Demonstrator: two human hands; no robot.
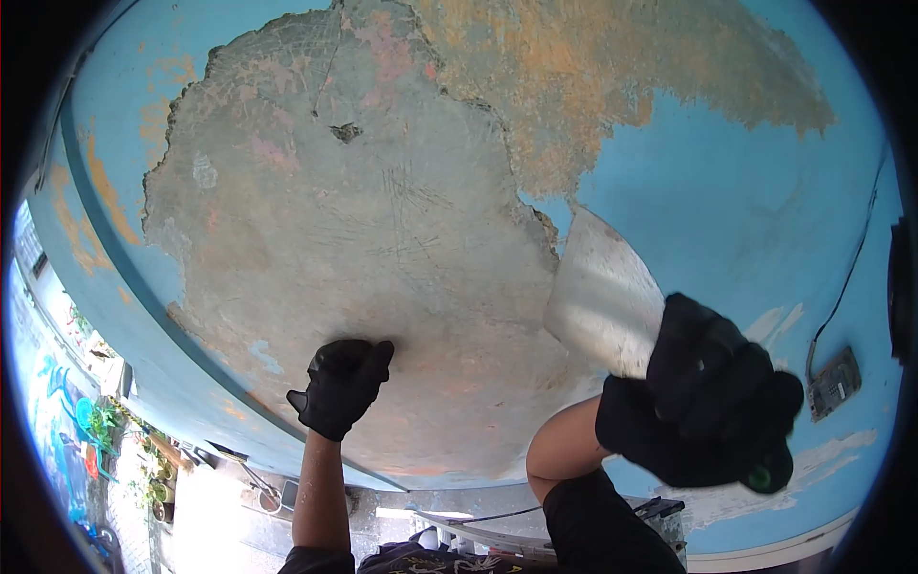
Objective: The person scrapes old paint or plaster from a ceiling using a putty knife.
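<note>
A wide metal scraper (604, 297) is in my right hand (712, 397), which wears a black glove and is wrapped round its handle. The handle's greenish end peeks out below the fist. Its blade points up and left, and its edge overlaps the border between bare grey plaster (411, 258) and blue paint (736, 201). My left hand (346, 383), also in a black glove, is closed with its fingers curled close to the lower part of the bare patch. Nothing shows in it.
An orange-stained patch (545, 67) spreads across the upper wall. At right, a wall box (835, 385) has a dark cable (846, 277) running upward. Low down stands part of a ladder (497, 540). Potted plants (158, 488) and a bucket (270, 499) are at lower left.
</note>
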